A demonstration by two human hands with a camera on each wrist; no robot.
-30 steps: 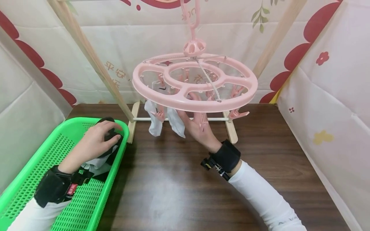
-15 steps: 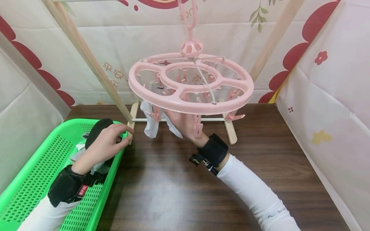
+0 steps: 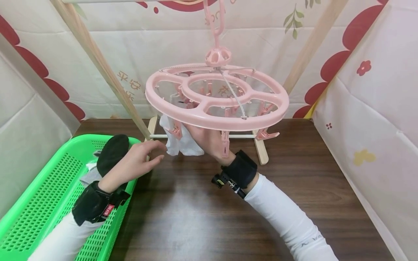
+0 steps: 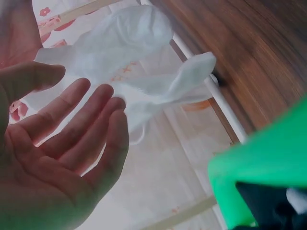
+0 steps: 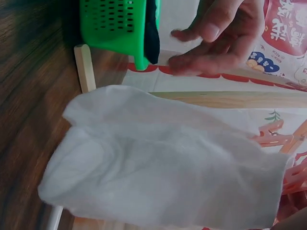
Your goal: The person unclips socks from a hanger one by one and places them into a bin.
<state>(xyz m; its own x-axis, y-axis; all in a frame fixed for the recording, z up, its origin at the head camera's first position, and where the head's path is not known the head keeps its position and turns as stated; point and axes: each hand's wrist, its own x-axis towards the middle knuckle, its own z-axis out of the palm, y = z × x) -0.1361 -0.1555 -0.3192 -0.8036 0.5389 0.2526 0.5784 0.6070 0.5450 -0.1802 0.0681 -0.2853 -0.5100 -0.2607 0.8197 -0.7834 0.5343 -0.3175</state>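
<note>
White socks [image 3: 187,143] hang under the left side of a round pink clip hanger [image 3: 209,121]. My right hand [image 3: 207,141] is raised beneath the ring, right against the socks. Its fingertips are mostly hidden by the ring and the socks, so their grip cannot be made out. In the right wrist view a white sock [image 5: 158,158] fills the middle, its cuff beside pink clips [image 5: 271,134]. My left hand [image 3: 138,163] hovers over the basket's right rim, fingers loosely bent and holding nothing; the left wrist view shows its fingers [image 4: 72,124] apart in front of the socks.
A green basket [image 3: 125,203] stands at the left with a black item [image 3: 112,154] and grey cloth [image 3: 91,177] inside. A wooden frame [image 3: 107,72] with a white lower bar [image 3: 241,136] stands on the brown table [image 3: 196,210]. More pink clips [image 3: 225,143] dangle from the ring.
My left hand has moved right, from over the clothes in the basket toward the socks. My right hand has shifted slightly left, and the socks now hang closer together.
</note>
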